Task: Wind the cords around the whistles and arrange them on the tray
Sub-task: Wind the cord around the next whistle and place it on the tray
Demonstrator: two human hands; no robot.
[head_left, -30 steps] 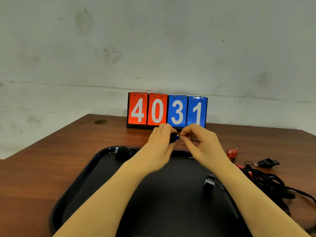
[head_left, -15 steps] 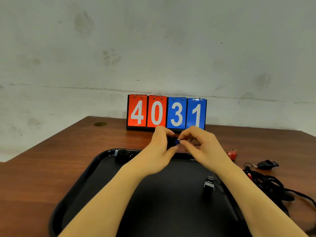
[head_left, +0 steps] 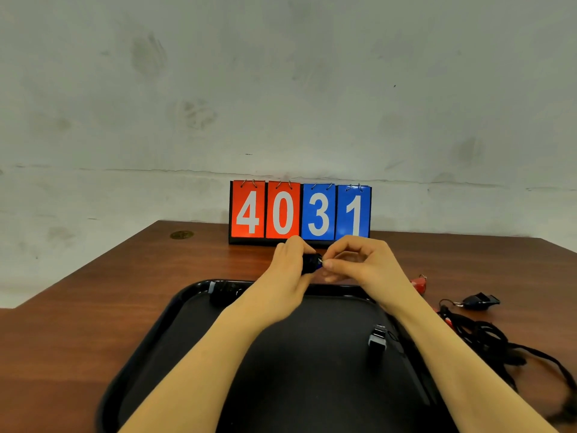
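Note:
Above the far rim of the black tray, my left hand grips a dark blue whistle wrapped in black cord. My right hand pinches the small metal ring at the whistle's end. A wound black whistle lies in the tray's far left corner. A black clip on a cord lies on the tray's right side. On the table to the right lie a red whistle, a black whistle and a tangle of black cords.
A flip scoreboard reading 4031 stands at the table's far edge against the wall. A round brass cap sits in the brown table's far left. The table's left edge runs diagonally beside the tray.
Both hands have stayed together on the whistle, with the right fingers shifting slightly at its ring end. The view has tilted a little, nothing else moved.

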